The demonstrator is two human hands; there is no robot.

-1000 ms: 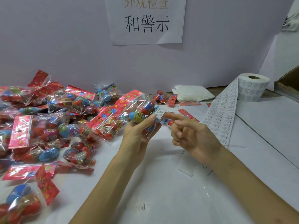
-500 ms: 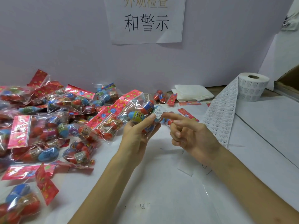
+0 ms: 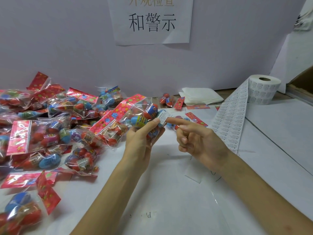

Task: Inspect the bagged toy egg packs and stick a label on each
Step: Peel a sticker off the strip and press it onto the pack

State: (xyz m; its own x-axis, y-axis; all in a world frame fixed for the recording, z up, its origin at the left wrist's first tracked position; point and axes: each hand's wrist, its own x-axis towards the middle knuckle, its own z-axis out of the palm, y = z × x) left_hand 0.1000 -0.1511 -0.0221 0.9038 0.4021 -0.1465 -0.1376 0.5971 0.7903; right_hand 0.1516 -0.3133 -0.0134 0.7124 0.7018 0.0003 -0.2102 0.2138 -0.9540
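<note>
Held pack [image 3: 135,114]: raised off the table [image 3: 169,192], just in front of the pile [image 3: 50,126]; the left hand [image 3: 144,138] grips it, fingers curled beneath, thumb on top.
Label [image 3: 163,117]: small, white, at the pack's right end; whether it is fully stuck cannot be told.
Right hand [image 3: 199,141]: grasps nothing; the straight index fingertip touches the label, the other fingers curled in.
Risk, crease: slack film over round eggs may wrinkle under pressure, leaving a lifted corner (a firm egg beneath would help).
Risk, skew: the left thumb touches the label's edge and could drag it.
Risk, mix-up: set among the pile, the labelled pack could pass for unlabelled.
</note>
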